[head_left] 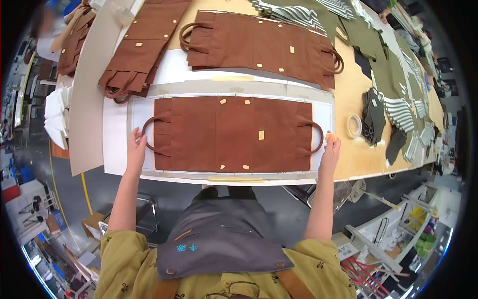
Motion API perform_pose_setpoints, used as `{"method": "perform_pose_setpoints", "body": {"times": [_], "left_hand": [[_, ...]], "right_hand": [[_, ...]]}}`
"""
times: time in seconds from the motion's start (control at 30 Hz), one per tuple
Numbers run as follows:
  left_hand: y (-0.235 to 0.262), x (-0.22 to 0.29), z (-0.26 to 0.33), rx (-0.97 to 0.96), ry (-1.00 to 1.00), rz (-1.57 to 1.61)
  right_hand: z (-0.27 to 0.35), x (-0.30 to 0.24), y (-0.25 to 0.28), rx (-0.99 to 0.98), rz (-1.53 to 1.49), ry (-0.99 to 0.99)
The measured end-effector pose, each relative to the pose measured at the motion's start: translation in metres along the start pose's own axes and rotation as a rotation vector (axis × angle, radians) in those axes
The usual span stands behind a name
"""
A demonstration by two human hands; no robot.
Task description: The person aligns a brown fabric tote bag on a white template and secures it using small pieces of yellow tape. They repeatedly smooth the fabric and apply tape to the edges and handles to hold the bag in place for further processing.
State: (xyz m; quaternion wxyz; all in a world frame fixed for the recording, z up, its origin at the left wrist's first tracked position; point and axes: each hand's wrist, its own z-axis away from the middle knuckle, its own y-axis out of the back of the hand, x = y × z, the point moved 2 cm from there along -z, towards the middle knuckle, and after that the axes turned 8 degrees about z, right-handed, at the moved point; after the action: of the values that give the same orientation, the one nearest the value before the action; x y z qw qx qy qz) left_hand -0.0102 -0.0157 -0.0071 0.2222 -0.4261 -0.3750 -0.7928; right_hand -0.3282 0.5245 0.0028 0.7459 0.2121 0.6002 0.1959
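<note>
So we've got a brown fabric bag panel lying flat on a grey-edged white board, right in front of us at the table's near edge. Its handles point outward, seemingly so they don't bunch under the cloth. Our left hand is at the left handle, fingers loosely curved; we can't tell if it's pinching or just touching. Our right hand pinches a small orange piece just beyond the right handle — maybe kept out there so it stays off the cloth.

Head count: two handles and five pale tabs on this panel — two along the far edge, two along the near edge, one between. One more brown panel lies flat behind it. The brown stack at far left has overlapping layers we can't count. One tape roll sits to the right.
</note>
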Motion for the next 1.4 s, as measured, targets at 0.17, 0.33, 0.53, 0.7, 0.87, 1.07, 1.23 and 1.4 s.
{"method": "perform_pose_setpoints", "body": {"times": [0.17,0.33,0.53,0.7,0.87,1.07,1.23,1.4], "left_hand": [[-0.025,0.003,-0.001,-0.042,0.111,0.109],[-0.012,0.036,0.01,0.064,0.083,0.03],[-0.024,0.06,0.032,0.099,0.116,0.269],[-0.026,0.081,0.048,0.058,0.157,0.289],[-0.029,0.092,0.049,-0.026,0.15,0.286],[-0.02,0.104,0.051,-0.037,0.116,0.233],[-0.01,0.154,0.061,-0.103,-0.145,0.144],[0.029,0.191,0.073,0.006,-0.641,-0.116]], "right_hand": [[-0.041,-0.003,0.021,-0.248,-0.093,-0.139],[-0.056,-0.002,0.013,-0.241,0.025,-0.125],[-0.07,0.005,0.014,-0.214,-0.07,-0.152],[-0.083,-0.007,0.028,-0.331,-0.073,-0.275],[-0.093,-0.02,0.031,-0.459,-0.135,-0.328],[-0.085,-0.056,0.036,-0.593,-0.236,-0.445],[-0.11,-0.089,0.051,-0.609,-0.48,-0.41],[-0.155,-0.13,0.065,-0.483,-0.611,-0.157]]}}
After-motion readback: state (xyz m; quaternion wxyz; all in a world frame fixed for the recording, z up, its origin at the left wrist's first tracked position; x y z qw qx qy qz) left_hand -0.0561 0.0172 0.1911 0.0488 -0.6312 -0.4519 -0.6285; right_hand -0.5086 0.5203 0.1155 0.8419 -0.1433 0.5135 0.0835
